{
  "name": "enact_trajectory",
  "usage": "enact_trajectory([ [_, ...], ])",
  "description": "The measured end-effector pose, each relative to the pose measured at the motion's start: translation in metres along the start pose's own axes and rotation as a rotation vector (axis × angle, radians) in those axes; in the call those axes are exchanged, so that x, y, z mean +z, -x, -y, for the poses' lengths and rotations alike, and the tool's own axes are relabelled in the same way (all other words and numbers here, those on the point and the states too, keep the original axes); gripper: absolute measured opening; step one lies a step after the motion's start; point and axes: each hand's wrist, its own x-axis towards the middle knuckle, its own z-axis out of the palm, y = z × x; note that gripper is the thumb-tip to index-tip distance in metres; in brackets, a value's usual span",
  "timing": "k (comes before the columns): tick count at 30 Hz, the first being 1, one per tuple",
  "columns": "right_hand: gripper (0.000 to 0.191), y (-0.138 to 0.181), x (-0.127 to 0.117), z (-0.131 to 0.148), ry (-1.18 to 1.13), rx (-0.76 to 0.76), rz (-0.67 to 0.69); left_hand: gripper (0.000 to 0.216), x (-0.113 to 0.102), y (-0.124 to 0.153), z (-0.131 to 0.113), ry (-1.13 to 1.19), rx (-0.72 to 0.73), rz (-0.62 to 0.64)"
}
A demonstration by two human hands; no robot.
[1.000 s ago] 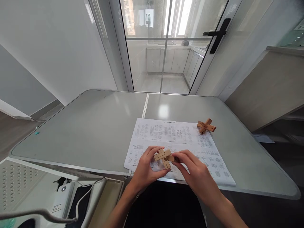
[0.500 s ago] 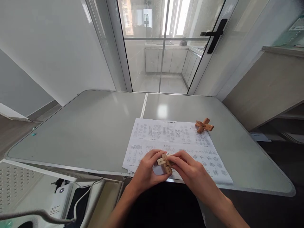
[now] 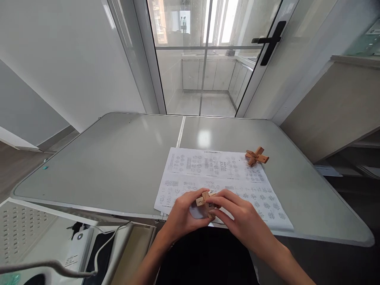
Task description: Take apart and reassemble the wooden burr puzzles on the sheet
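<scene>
Between my two hands is a light wooden interlocking puzzle made of notched blocks, some with dark marks on them. My left hand curls round its left side, thumb below and fingers above. From the right, my right hand pinches the puzzle's blocks, its fingers covering part of them. Under and beyond the hands lies a large printed instruction sheet with rows of small diagrams. A darker wooden cross-shaped puzzle rests on the sheet's far right corner.
The grey folding table has a seam down its middle. At the lower left stands a white perforated container with a white device and a cable. A glass door is behind the table.
My right fingers have shifted over the puzzle, covering more of its lower blocks, and a marked face now shows beside them. My left hand keeps its grip. The view has moved slightly.
</scene>
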Motion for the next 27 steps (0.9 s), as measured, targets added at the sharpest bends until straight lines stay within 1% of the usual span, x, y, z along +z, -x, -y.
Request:
enact_trajectory([
  [5, 0.024, 0.000, -0.010, -0.011, 0.014, 0.076, -0.065, 0.058, -0.003, -0.001, -0.004, 0.087, -0.025, 0.019],
  [9, 0.021, -0.001, -0.010, -0.022, -0.020, 0.119, 0.039, 0.061, -0.007, -0.001, -0.005, 0.130, -0.020, 0.043],
  [13, 0.017, -0.007, -0.007, -0.025, -0.123, 0.165, 0.077, 0.065, -0.010, 0.000, -0.002, 0.156, -0.028, 0.075],
  [16, 0.017, -0.012, -0.005, -0.024, -0.214, 0.215, 0.118, 0.064, -0.012, -0.001, 0.000, 0.165, -0.050, 0.084],
  [18, 0.021, -0.013, -0.003, -0.024, -0.247, 0.246, 0.137, 0.064, -0.012, 0.000, 0.001, 0.159, -0.054, 0.075],
  [22, 0.035, -0.012, 0.001, -0.023, -0.310, 0.301, 0.174, 0.062, -0.010, 0.001, 0.003, 0.124, -0.029, 0.051],
  [27, 0.040, -0.009, 0.000, -0.020, -0.421, 0.412, 0.231, 0.062, -0.007, 0.003, 0.003, 0.071, 0.008, 0.070],
])
